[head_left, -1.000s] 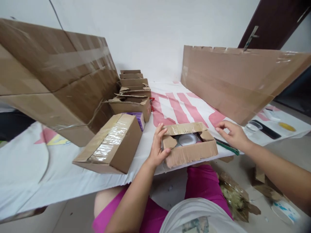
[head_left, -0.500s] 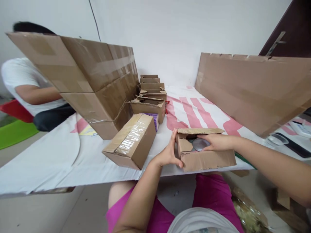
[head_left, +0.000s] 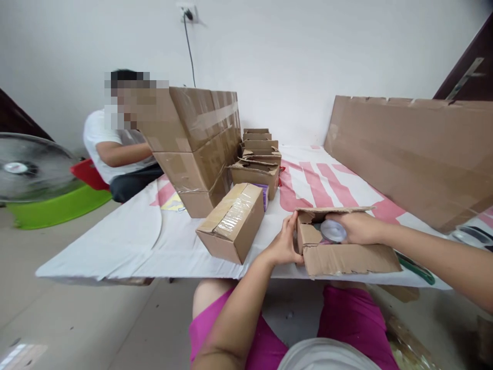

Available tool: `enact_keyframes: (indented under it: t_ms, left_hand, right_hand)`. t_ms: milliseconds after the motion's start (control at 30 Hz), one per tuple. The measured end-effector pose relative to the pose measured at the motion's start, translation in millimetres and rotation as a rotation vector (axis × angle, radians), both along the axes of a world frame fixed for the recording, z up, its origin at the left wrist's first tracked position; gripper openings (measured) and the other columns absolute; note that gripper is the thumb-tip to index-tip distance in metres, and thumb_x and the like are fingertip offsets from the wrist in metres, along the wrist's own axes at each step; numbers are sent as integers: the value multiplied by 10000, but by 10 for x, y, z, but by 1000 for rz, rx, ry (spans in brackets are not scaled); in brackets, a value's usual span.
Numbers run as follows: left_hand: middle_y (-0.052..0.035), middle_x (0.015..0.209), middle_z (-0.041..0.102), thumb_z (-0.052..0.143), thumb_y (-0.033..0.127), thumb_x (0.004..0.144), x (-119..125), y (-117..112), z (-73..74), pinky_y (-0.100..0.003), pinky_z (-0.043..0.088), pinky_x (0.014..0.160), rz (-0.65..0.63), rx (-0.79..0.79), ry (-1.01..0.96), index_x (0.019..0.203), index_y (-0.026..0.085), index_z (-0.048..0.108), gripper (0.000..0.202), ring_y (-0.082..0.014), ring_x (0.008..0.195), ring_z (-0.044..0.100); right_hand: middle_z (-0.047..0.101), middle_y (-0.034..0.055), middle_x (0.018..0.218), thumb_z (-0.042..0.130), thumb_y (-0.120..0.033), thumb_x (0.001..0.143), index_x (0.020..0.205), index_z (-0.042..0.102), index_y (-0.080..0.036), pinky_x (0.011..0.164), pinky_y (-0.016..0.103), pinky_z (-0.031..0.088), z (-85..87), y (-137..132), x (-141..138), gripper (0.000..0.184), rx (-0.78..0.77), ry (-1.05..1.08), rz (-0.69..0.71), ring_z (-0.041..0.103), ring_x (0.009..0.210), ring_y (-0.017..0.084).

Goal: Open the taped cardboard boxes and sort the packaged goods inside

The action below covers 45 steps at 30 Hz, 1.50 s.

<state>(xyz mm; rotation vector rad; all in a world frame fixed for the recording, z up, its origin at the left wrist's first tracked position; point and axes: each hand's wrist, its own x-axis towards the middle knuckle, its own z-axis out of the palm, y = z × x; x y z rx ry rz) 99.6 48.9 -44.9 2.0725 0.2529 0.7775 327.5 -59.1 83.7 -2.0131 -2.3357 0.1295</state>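
An opened cardboard box [head_left: 348, 259] with torn flaps lies on the table right in front of me. My left hand [head_left: 285, 241] grips its left end, thumb at the front and fingers towards the back. Reaching into the opening, my right hand [head_left: 356, 227] holds a clear round plastic container [head_left: 333, 232], its round end facing up. The fingertips of that hand and the container's lower part are hidden inside the box. Left of my left hand lies a taped cardboard box [head_left: 233, 221], with a purple packet [head_left: 263, 194] just behind it.
Stacked taped cartons [head_left: 200, 149] stand at the left, with a row of opened boxes [head_left: 256, 169] beside them. A large cardboard panel [head_left: 408, 159] rises at the right. A green-handled object [head_left: 418, 268] lies near the front edge. Another person [head_left: 115, 144] sits behind the cartons.
My view has swung left, bringing a fan and a wall socket into sight. The container's round end shows more fully at the opening, with my right hand on it. My left hand keeps its hold.
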Motion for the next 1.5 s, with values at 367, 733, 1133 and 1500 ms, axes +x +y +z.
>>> enact_keyframes:
  t_ms: [367, 733, 1133, 1500]
  left_hand:
    - [-154, 1594, 136, 852, 292, 571, -125, 170, 12, -551, 221, 1181, 250, 120, -29, 1542, 284, -19, 1305, -391, 1468, 193]
    - [-189, 1542, 307, 605, 195, 805, -6, 316, -180, -489, 250, 1197, 719, -20, 25, 1494, 153, 231, 785, -313, 1455, 282]
    - [-124, 1037, 657, 575, 213, 825, -42, 317, -191, -445, 499, 930, 825, -33, 132, 1283, 153, 485, 471, -268, 1003, 655]
    - [-165, 1223, 600, 538, 255, 847, 29, 169, -224, -473, 446, 1020, 679, 53, 168, 1019, 152, 606, 212, -281, 1187, 574]
  right_hand:
    - [607, 67, 1295, 713, -306, 610, 1290, 541, -233, 994, 444, 461, 644, -65, 89, 705, 417, 447, -94, 580, 1155, 291]
    - [599, 104, 1287, 687, -323, 659, 1331, 500, -220, 948, 424, 490, -14, -790, 449, 705, 506, 417, -243, 595, 1138, 306]
    - [570, 134, 1336, 656, -353, 729, 1380, 460, -208, 1037, 500, 411, -1350, -710, 431, 694, 485, 412, -172, 522, 1234, 314]
    - [420, 224, 1451, 620, -588, 789, 1492, 233, -178, 1046, 563, 421, -1942, -911, 342, 901, 876, 401, -425, 443, 1323, 386]
